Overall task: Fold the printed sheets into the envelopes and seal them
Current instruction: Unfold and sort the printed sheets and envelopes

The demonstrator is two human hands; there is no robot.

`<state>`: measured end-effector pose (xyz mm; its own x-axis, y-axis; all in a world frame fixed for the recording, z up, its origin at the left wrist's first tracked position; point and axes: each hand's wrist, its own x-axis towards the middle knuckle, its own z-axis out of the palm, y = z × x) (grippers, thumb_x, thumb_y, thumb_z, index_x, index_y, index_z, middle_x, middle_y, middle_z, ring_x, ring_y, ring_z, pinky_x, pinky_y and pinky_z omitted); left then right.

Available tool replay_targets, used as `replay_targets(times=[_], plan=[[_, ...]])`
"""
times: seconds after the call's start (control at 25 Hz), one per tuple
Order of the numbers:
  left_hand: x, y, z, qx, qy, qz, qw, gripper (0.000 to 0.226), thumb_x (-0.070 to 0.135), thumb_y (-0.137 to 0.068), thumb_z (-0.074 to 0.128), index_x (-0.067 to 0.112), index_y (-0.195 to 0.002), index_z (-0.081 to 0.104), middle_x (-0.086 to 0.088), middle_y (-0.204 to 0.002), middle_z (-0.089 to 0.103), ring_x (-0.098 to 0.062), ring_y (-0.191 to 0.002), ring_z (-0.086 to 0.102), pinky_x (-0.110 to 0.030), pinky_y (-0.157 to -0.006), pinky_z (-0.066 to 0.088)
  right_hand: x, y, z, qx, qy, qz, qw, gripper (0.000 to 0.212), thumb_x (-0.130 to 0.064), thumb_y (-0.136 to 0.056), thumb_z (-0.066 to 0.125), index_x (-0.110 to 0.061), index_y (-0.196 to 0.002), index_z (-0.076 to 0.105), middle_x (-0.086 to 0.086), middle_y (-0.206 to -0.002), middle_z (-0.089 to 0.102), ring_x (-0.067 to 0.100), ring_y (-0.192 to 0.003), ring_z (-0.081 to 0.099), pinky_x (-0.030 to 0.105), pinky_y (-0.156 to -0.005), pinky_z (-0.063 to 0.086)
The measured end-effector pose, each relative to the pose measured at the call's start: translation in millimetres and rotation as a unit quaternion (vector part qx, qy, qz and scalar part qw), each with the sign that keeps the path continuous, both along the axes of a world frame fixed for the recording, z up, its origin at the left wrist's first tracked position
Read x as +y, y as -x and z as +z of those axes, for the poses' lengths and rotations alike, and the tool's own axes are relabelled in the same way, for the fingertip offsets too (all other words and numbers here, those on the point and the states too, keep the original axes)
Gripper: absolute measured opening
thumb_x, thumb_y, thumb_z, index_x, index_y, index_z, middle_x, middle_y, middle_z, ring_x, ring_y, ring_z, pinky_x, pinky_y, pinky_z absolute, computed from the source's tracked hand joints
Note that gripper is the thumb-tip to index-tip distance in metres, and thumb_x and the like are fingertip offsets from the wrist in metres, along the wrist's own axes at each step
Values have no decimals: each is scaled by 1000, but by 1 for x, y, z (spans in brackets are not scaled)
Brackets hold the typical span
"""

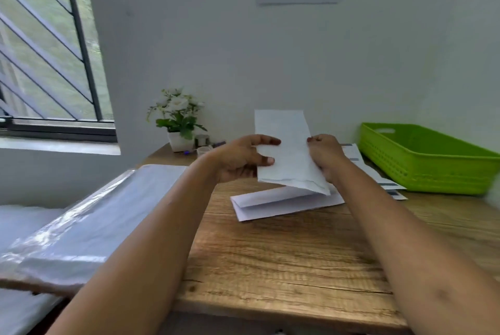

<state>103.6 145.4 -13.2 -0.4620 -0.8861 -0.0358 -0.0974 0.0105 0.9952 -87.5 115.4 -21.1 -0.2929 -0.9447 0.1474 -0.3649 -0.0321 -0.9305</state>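
Both hands up above the wood-grain brown desk (284,253), holding one folded white paper sheet (286,150) upright betw. them. Left hand (238,159): grip closed on sheet's left edge, thumb and a fingertip on the near face. Right hand (326,153): grip closed on the right edge, fingers mostly behind the paper.

Sheet's lower edge looks ragged/uneven, layers not flush. It hangs just above a flat white paper envelope (281,203) lying on desk w/ flap side up; can't tell whether it touches.

Step in hand, as I judge: finishing fold or lining up for insertion. To do well:
- square the layers first, tap lower edge on desk so edges sit flush
- run crease firm w/ thumb; soft fold will bulge in envelope
- check folded width vs envelope opening before pushing in
- keep one hand free to lift flap; insert fold-first so the loose edges don't catch

Hard to make out:
- print on held sheet not visible; near face reads blank
- no. of folds unclear
- envelope flap open or shut: can't tell
- stack of printed white sheets (378,172) at right partly behind right forearm, text blurred
- bright green perforated plastic basket (433,161) far right, cut by frame edge, contents not seen
- clear-plastic-wrapped white bundle (89,215) at left, contents indistinct
- small items near white-flowered potted plant (178,121) too blurred to ID
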Motion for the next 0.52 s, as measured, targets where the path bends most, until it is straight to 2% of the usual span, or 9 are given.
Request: replay_targets(times=[0.04,0.12,0.2,0.24,0.32,0.4,0.44,0.52], plan=[[-8,4,-7,-9,14,25,1000,35,-6,-87,57,20,-108,64,-12,-117,56,-26,-103,60,-30,-77,58,-1,5,-1,-17,-22,17,999,22,-17,-99,45,-5,-106,61,12,-107,63,28,-91,60,33,-77,52],[-19,3,-14,-53,58,92,993,30,-6,-90,52,20,-94,67,-12,-103,57,-23,-88,58,-24,-69,53,1,6,2,-96,-51,56,993,16,-16,-99,45,-9,-94,58,13,-94,62,24,-77,59,27,-62,50],[-27,-4,-19,-85,99,151,980,29,-2,-93,49,20,-86,67,-13,-96,57,-22,-77,53,-24,-62,47,5,4,5,-111,-74,92,987,20,-17,-99,46,-13,-81,53,8,-75,58,15,-57,52,19,-48,42],[-30,-8,-22,-108,107,172,973,29,1,-94,49,21,-84,67,-14,-101,58,-24,-81,52,-27,-66,45,8,1,5,-103,-91,120,983,19,-19,-99,47,-14,-81,52,5,-70,56,12,-53,49,17,-44,39],[-32,-10,-28,-158,106,190,963,29,4,-94,51,25,-83,68,-14,-112,58,-26,-90,51,-32,-76,44,12,-3,0,-76,-130,182,972,10,-23,-97,54,-13,-94,57,4,-76,59,12,-58,51,18,-45,41],[-31,-9,-32,-162,92,168,968,20,7,-89,60,25,-93,68,-12,-121,57,-23,-99,53,-32,-85,45,13,-7,-8,-63,-150,230,959,19,-18,-95,57,-12,-113,57,6,-91,63,16,-72,59,24,-53,48],[-28,-8,-31,-158,84,139,974,22,12,-85,67,25,-103,67,-10,-129,53,-21,-108,53,-32,-92,44,13,-8,-10,-69,-150,241,957,24,-14,-95,56,-12,-119,55,8,-100,64,18,-79,60,26,-56,50],[-22,-6,-28,-210,96,91,969,56,30,-75,77,29,-127,55,-5,-145,36,-25,-126,41,-37,-106,37,13,-11,-13,-68,-126,234,962,30,-7,-95,53,-11,-125,52,12,-112,63,21,-87,60,28,-59,51]])
